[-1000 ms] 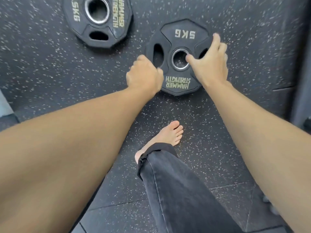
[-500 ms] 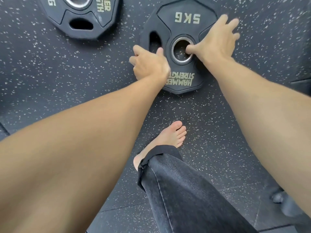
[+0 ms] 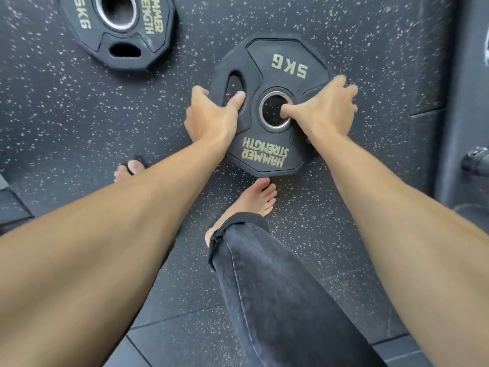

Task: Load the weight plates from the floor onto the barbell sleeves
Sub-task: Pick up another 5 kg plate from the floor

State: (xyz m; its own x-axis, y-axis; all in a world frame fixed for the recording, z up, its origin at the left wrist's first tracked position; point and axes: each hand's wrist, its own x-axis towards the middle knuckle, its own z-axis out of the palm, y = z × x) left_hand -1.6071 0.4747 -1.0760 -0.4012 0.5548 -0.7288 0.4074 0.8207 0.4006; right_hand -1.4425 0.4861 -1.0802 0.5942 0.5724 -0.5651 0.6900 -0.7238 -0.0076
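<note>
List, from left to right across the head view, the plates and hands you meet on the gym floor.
second 5 kg plate → left hand → gripped 5 kg plate → right hand → barbell end

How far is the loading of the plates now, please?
Nothing looks loaded: no plate is seen on a sleeve. In hand: the left hand and right hand grip the near plate, right thumb in its centre hole. Left: lift and load it, then the far plate.
</note>
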